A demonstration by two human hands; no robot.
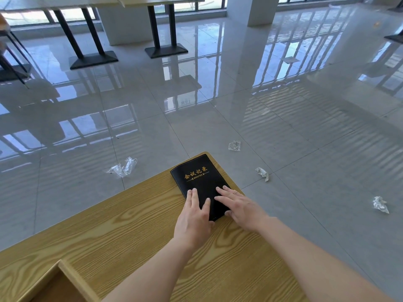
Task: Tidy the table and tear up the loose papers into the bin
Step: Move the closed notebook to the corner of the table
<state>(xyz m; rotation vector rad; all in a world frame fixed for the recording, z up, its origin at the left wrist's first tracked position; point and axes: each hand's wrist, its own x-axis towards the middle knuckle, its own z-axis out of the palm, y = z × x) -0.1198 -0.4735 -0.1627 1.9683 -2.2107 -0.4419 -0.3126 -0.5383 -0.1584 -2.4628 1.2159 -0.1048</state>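
Wood-grain table (pixel 130 236), pale laminate, matte, rounded far corner. Black notebook (pixel 197 173) lies flat right at that far corner, closed, gold lettering and "MINUTES" on the cover, which looks like smooth faux leather with a stitched edge. Left hand (pixel 193 221) rests on the near left part of the cover, fingers straight and close together, pressing flat, not pinching. Right hand (pixel 242 208) lies on the near right part, fingers spread flat, thumb at the near edge; nothing is gripped by either hand. Judgement: the notebook is light to medium, semi-stiff, slightly slick, and not fragile; it should slide easily on the laminate, so best taken by the near edge or spine side, thumb under and fingers on top. Wooden tray (pixel 63 271) sits at the near left of the table, raised rim, inside mostly out of view. No loose papers or bin are visible. Beyond the table, a glossy grey tiled floor (pixel 305 127), reflective, with crumpled scraps (pixel 123 167) scattered, clear plastic or paper, cannot tell. Other tables (pixel 91 29) on black pedestal legs stand well apart.
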